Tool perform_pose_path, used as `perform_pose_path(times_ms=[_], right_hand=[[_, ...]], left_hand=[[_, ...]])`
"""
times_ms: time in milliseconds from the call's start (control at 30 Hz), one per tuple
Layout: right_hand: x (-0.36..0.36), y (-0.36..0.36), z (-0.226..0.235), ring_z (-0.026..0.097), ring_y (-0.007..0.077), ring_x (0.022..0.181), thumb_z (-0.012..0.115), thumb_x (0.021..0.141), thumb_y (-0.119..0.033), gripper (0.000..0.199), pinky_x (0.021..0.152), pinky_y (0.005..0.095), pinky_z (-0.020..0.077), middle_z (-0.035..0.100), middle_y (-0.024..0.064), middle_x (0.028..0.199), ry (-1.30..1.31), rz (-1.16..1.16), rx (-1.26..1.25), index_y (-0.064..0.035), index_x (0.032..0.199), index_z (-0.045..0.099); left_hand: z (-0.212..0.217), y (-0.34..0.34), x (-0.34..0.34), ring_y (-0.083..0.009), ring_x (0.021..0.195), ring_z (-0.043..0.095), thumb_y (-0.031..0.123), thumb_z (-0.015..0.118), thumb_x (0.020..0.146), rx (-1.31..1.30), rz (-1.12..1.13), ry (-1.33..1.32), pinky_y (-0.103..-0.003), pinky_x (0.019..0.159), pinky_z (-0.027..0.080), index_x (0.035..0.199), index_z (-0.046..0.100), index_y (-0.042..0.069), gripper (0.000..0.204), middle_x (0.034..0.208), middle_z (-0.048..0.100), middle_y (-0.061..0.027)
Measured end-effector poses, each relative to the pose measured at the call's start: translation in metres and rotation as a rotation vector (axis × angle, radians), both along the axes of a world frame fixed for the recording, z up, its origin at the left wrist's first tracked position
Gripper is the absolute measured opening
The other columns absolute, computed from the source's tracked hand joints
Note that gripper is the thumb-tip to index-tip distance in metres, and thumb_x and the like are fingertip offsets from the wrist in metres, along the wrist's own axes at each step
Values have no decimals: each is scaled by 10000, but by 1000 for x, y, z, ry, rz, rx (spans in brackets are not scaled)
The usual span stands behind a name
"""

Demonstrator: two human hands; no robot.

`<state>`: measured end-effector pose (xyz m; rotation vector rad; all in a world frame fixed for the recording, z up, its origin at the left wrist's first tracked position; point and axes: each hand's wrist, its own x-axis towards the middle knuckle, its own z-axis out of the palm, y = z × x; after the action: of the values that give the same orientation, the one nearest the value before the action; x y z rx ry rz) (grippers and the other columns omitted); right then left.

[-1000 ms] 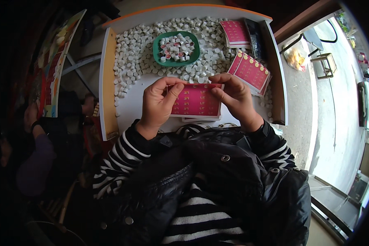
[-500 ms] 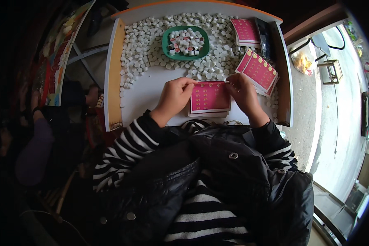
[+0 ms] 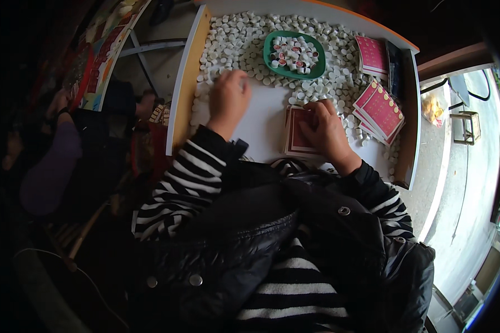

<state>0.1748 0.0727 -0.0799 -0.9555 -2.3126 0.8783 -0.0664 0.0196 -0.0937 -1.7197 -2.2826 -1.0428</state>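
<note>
A stack of red cards (image 3: 295,139) with pale borders lies in front of me on the white tray (image 3: 261,105). My right hand (image 3: 330,133) is closed over the stack's right side, its thumb on the card face and its bent fingers by the upper edge. Further left, my left hand (image 3: 229,102) is raised near the loose white caps (image 3: 228,39). Motion blurs its fingers, so I cannot make out whether anything is in them.
A green dish (image 3: 268,53) of white and red-faced caps sits among the loose caps. Pink printed cards (image 3: 380,111) lie fanned at the right, with another pink pile (image 3: 372,53) beyond. A dark packet (image 3: 394,69) stands against the right wall. Another person's arm (image 3: 55,150) shows at far left.
My left hand has let go of the card's upper edge and moved left toward the loose caps. The top card now shows a darker red face instead of pink rows. The view has shifted.
</note>
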Motion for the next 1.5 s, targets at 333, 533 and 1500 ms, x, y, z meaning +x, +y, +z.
perform_pose_path(times_ms=[333, 533, 1500], right_hand=[[-4, -1, 1, 611, 315, 803, 690, 744, -121, 275, 717, 372, 520, 558, 135, 953, -34, -7, 31, -54, 998, 611], [-4, 2, 0, 607, 328, 794, 680, 753, -138, 231, 705, 382, 519, 564, 129, 930, -48, 26, 64, -65, 965, 624], [8, -3, 40, 459, 25, 674, 539, 924, -109, 218, 605, 149, 372, 570, -36, 848, 541, 101, -1279, -33, 1119, 601]], left_hand=[[-16, 2, -26, -322, 761, 583, 137, 721, 737, -162, 15, 183, -419, 656, 480, 852, 607, 71, 175, 844, 557, -96], [-10, -4, -31, -334, 779, 584, 129, 701, 756, -175, -36, 316, -433, 665, 478, 858, 605, 68, 153, 887, 582, -110], [39, -21, 77, -157, 697, 638, -36, 659, 770, 38, -493, -636, -266, 646, 508, 995, 610, 18, 237, 837, 657, -80]])
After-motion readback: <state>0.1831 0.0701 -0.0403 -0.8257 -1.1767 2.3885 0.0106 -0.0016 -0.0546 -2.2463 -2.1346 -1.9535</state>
